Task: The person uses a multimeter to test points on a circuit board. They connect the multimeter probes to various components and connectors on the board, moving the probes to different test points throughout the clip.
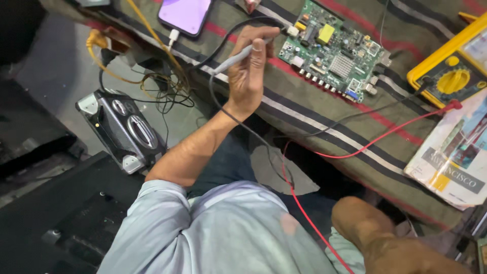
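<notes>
- Over the near edge of the table, the left hand is raised and closed around a grey probe. It holds the probe like a pen, between thumb and fingers, and the tip points toward the left corner of the circuit board. I judge this grip gives fine control for touching small points.
- From the back end of the probe a black wire hangs down in a loop, passes the forearm and goes under the table edge. It seems slack, so it does not pull on the hand.
- The right hand is not visible; only the right forearm shows at the bottom right, so I cannot tell if that hand is open or closed.
- The green circuit board lies flat on the striped cloth that covers the table, with its parts facing up and its row of sockets toward the person.
- A yellow meter sits at the right, just beside a book. A red wire runs from the meter down across the cloth and over the person's lap.
- A phone with a lit screen lies at the far edge on the left, with a cable plugged in.
- Lower left, a black speaker stands on the floor, near a bundle of yellow and black cables.
</notes>
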### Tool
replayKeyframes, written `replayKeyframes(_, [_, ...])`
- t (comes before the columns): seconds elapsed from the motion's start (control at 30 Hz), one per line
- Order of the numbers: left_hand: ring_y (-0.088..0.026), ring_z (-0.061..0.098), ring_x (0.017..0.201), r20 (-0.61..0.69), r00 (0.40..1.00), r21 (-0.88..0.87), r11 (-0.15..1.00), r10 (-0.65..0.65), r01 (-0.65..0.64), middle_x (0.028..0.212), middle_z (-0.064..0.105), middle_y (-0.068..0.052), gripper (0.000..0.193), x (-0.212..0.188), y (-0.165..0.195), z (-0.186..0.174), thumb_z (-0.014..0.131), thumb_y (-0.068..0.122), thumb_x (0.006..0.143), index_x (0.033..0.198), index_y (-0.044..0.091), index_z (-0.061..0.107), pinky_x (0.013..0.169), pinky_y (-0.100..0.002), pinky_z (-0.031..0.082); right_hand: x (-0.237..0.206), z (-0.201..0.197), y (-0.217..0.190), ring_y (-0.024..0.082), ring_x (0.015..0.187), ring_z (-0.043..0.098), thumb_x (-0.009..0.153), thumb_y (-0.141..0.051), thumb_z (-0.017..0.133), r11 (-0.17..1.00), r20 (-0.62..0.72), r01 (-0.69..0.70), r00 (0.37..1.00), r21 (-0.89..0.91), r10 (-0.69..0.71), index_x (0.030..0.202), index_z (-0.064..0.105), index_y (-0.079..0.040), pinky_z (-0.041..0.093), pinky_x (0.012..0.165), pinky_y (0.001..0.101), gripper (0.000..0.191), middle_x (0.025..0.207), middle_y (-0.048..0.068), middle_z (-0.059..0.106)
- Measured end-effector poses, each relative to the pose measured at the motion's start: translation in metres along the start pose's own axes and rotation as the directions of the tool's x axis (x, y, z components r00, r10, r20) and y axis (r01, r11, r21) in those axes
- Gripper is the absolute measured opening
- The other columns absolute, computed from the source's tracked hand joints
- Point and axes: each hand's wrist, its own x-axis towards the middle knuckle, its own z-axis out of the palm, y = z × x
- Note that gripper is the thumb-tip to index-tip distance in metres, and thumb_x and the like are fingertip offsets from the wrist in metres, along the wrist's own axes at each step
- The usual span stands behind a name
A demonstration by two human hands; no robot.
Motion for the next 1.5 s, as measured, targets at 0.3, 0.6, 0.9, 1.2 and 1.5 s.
replayKeyframes(0.3, [-0.006, 0.053, 0.086, -0.009, 0.998, 0.047, 0.997, -0.062, 0.063, 0.096, 0.057, 0.003, 0.026, -0.003, 0.0, 0.0, 0.049, 0.025, 0.119, 0.131, 0.006, 0.063, 0.076, -0.02, 0.045, 0.034, 0.02, -0.02, 0.02, 0.102, 0.067, 0.101, -0.007, 0.082, 0.937, 0.294, -0.265, 0.898, -0.229, 0.326, 0.123, 0.061, 0.002, 0.055, 0.093, 0.0305, 0.032, 0.121, 0.016, 0.068])
replayKeyframes(0.6, [-0.013, 0.06, 0.096, 0.126, 0.991, 0.219, 0.973, 0.041, -0.068, 0.11, 0.066, -0.005, 0.016, 0.007, 0.011, 0.002, 0.055, 0.006, 0.119, 0.134, 0.002, 0.06, 0.087, -0.027, 0.05, 0.038, -0.058, 0.11, 0.036, 0.128, 0.065, 0.088, -0.026, 0.093, 0.665, 0.62, -0.029, 0.333, -0.746, 0.711, 0.149, 0.048, 0.002, 0.055, 0.107, 0.0432, 0.081, 0.142, 0.021, 0.062])
replayKeyframes(0.9, [-0.035, 0.069, 0.099, 0.403, 0.898, 0.515, 0.766, 0.179, -0.384, 0.113, 0.065, -0.017, 0.018, 0.055, 0.023, -0.009, 0.065, -0.009, 0.111, 0.126, 0.002, 0.063, 0.085, -0.039, 0.054, 0.034, -0.052, 0.137, 0.046, 0.132, 0.056, 0.086, -0.028, 0.092, 0.709, 0.711, 0.135, 0.291, -0.693, 0.64, 0.141, 0.052, -0.001, 0.047, 0.109, 0.0492, 0.073, 0.147, 0.027, 0.057])
replayKeyframes(1.2, [-0.045, 0.065, 0.102, 0.47, 0.877, 0.66, 0.622, 0.096, -0.422, 0.113, 0.066, -0.019, 0.033, 0.07, 0.001, -0.02, 0.066, -0.011, 0.093, 0.12, 0.007, 0.066, 0.083, -0.049, 0.052, 0.021, -0.051, 0.145, 0.039, 0.109, 0.065, 0.086, -0.025, 0.092, 0.673, 0.682, 0.135, 0.253, -0.728, 0.687, 0.131, 0.058, -0.001, 0.052, 0.094, 0.0462, 0.061, 0.114, 0.021, 0.068])
replayKeyframes(1.5, [-0.045, 0.062, 0.112, 0.523, 0.844, 0.563, 0.695, 0.118, -0.447, 0.12, 0.066, -0.02, 0.045, 0.075, -0.001, -0.033, 0.063, -0.009, 0.088, 0.129, 0.007, 0.064, 0.093, -0.05, 0.051, 0.013, -0.04, 0.147, 0.035, 0.111, 0.066, 0.093, -0.016, 0.089, 0.686, 0.693, 0.148, 0.307, -0.712, 0.652, 0.128, 0.061, -0.001, 0.053, 0.097, 0.045, 0.048, 0.113, 0.018, 0.069])
